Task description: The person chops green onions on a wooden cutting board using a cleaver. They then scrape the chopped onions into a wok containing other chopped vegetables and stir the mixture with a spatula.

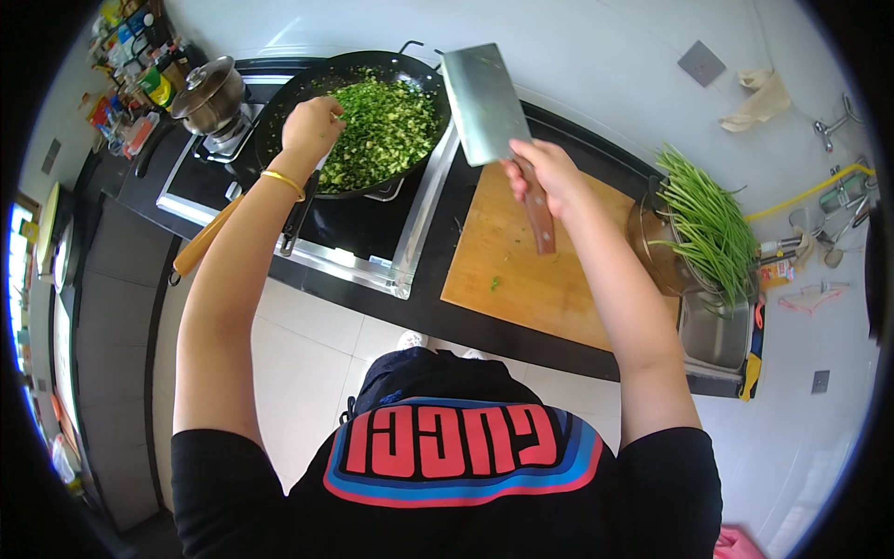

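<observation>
Adding chopped greens (389,121) seemed underway: left hand (313,127) curled over the wok (303,79), contents unclear; right hand (548,175) gripped the cleaver (484,104), likely due for setting aside.

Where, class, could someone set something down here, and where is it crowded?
Mainly the wooden board, left of the right forearm: bare except for green scraps. A narrow black counter strip between board and cooktop also looks free. Crowded: the cooktop's far side, holding the wok and lidded saucepan, and the board's right end, beside the pot of green stalks.
</observation>
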Demonstrator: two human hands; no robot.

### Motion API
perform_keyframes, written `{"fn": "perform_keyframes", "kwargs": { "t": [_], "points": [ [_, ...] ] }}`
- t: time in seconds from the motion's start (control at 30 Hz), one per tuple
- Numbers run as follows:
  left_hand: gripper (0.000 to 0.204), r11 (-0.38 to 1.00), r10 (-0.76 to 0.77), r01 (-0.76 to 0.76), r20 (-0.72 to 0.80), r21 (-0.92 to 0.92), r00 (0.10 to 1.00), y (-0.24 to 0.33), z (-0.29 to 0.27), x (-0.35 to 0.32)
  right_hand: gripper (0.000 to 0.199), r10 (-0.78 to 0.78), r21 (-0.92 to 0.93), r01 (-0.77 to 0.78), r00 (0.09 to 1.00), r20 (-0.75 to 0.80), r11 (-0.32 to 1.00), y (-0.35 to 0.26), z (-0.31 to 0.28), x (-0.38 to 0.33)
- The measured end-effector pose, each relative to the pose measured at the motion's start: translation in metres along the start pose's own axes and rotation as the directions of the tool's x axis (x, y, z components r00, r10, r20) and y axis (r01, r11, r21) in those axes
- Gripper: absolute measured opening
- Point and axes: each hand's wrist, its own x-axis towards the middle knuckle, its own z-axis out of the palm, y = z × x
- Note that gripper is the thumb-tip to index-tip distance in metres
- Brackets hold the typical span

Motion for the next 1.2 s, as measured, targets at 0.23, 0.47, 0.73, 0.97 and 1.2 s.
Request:
{"fn": "perform_keyframes", "kwargs": {
  "t": [0.23, 0.47, 0.73, 0.97, 1.2],
  "points": [
    [0.016, 0.897, 0.353, -0.377, -0.139, -0.232, 0.925, 0.113, 0.026, -0.015, 0.028, 0.007, -0.22, -0.097, 0.926, -0.378, 0.971, 0.095, -0.11, -0.135],
    [0.04, 0.771, 0.569, -0.474, 0.127, -0.425, 0.812, 0.17, 0.171, -0.098, 0.03, 0.191, -0.006, -0.232, 0.815, -0.547, 0.973, 0.174, -0.143, -0.221],
    [0.053, 0.665, 0.733, -0.677, 0.446, -0.315, 0.513, 0.188, 0.258, -0.096, 0.033, 0.193, 0.022, -0.224, 0.784, -0.59, 0.974, 0.207, -0.185, -0.2],
    [0.056, 0.489, 0.864, -0.7, 0.397, -0.519, 0.309, 0.182, 0.232, -0.148, 0.033, 0.239, -0.136, -0.326, 0.868, -0.436, 0.936, 0.204, -0.172, -0.171],
    [0.061, 0.514, 0.846, -0.636, 0.22, -0.576, 0.486, 0.163, 0.212, -0.131, 0.031, 0.284, -0.062, -0.332, 0.877, -0.387, 0.941, 0.199, -0.156, -0.174]
  ]
}}
